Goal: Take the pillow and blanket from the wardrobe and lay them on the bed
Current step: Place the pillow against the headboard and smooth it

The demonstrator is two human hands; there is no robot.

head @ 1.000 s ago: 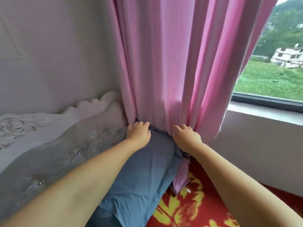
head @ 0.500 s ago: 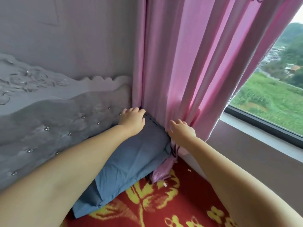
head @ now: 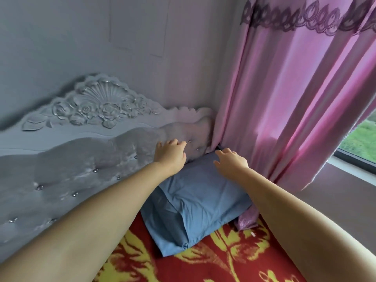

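Observation:
A blue pillow (head: 195,202) lies on the bed against the grey tufted headboard (head: 85,159), its far end tucked into the corner by the pink curtain. The bed is covered by a red blanket with a yellow flower pattern (head: 213,261). My left hand (head: 169,154) hovers at the pillow's far left corner next to the headboard, fingers spread and holding nothing. My right hand (head: 232,161) hangs just over the pillow's far end, fingers apart and empty.
A pink curtain (head: 295,98) with a purple lace band hangs at the right, its hem draping onto the bed beside the pillow. A window sill (head: 350,171) and window lie at the far right. A grey wall (head: 101,37) rises behind the headboard.
Both hands have lifted off the pillow's far end and opened. My view has swung left and up, showing more of the headboard and the whole pillow.

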